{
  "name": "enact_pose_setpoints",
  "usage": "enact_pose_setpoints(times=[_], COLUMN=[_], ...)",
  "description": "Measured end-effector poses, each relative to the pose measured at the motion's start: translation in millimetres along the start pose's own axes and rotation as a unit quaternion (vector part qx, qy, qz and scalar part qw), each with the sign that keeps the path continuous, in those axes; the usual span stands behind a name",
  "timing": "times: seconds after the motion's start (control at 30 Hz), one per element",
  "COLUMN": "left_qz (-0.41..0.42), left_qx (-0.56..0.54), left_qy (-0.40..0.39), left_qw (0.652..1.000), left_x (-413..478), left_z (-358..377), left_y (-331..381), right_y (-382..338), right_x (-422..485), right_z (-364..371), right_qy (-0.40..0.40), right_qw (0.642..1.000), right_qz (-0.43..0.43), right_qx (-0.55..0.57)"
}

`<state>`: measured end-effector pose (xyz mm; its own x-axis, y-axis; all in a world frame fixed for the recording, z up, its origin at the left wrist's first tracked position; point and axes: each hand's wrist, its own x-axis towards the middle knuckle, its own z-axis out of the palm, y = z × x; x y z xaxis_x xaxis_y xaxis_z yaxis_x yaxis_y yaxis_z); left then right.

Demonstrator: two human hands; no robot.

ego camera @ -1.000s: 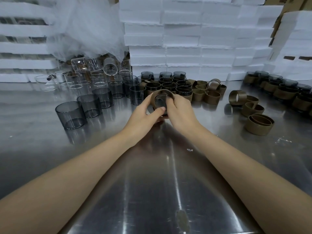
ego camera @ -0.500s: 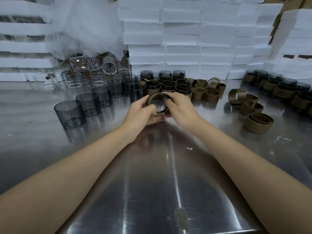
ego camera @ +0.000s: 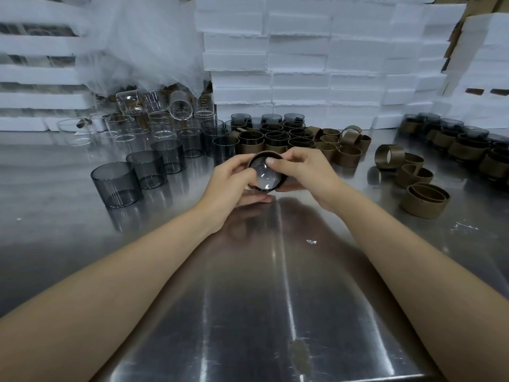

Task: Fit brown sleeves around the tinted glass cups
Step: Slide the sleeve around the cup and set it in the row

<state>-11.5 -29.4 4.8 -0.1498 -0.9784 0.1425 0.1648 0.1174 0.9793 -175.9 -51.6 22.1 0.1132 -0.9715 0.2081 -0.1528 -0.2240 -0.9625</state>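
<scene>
Both hands hold one tinted glass cup [ego camera: 266, 177] tipped toward me, its round base facing the camera, with a brown sleeve [ego camera: 264, 155] around its far part. My left hand [ego camera: 234, 183] grips the cup's left side. My right hand [ego camera: 305, 172] grips the right side, thumb lying across the top of the base. Bare tinted cups [ego camera: 117, 183] stand in a row to the left. Loose brown sleeves [ego camera: 424, 199] lie to the right. Sleeved cups [ego camera: 275, 139] cluster behind my hands.
The steel table [ego camera: 248, 299] reflects light. Clear glass cups [ego camera: 154, 117] and plastic wrap sit at the back left. White foam boxes [ego camera: 303, 64] are stacked along the back. More sleeved cups [ego camera: 462, 144] line the far right.
The cup has turned in my hands so its base now faces me, and the sleeve has slid further onto it. My hands have shifted slightly toward me.
</scene>
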Motion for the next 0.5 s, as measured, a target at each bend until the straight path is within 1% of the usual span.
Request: enact_pose_setpoints(times=[0.07,0.17,0.23,0.3,0.43,0.5], left_qz=[0.005,0.037,0.039,0.026,0.005,-0.006], left_qx=[-0.002,-0.008,-0.037,-0.071,-0.067,-0.066], left_qy=[-0.007,-0.015,-0.048,-0.082,-0.088,-0.089], left_qw=[1.0,0.999,0.997,0.994,0.994,0.994], left_x=[-0.8,-0.4,0.1,0.7,1.5,0.3], left_z=[-0.3,-1.4,-1.7,-2.1,-5.2,-4.3], left_y=[0.1,0.7,0.9,1.4,3.1,3.5], right_y=[3.9,7.9,8.6,8.6,9.2,9.6], right_x=[0.9,1.0,0.9,0.9,2.3,4.6], right_z=[-1.7,0.0,1.6,4.0,6.6,7.2], right_qy=[-0.015,-0.082,-0.105,-0.113,-0.124,-0.113], right_qw=[0.999,0.989,0.986,0.984,0.971,0.962], right_qz=[0.028,0.066,0.053,0.04,0.058,0.065], right_qx=[0.026,0.103,0.121,0.128,0.197,0.238])
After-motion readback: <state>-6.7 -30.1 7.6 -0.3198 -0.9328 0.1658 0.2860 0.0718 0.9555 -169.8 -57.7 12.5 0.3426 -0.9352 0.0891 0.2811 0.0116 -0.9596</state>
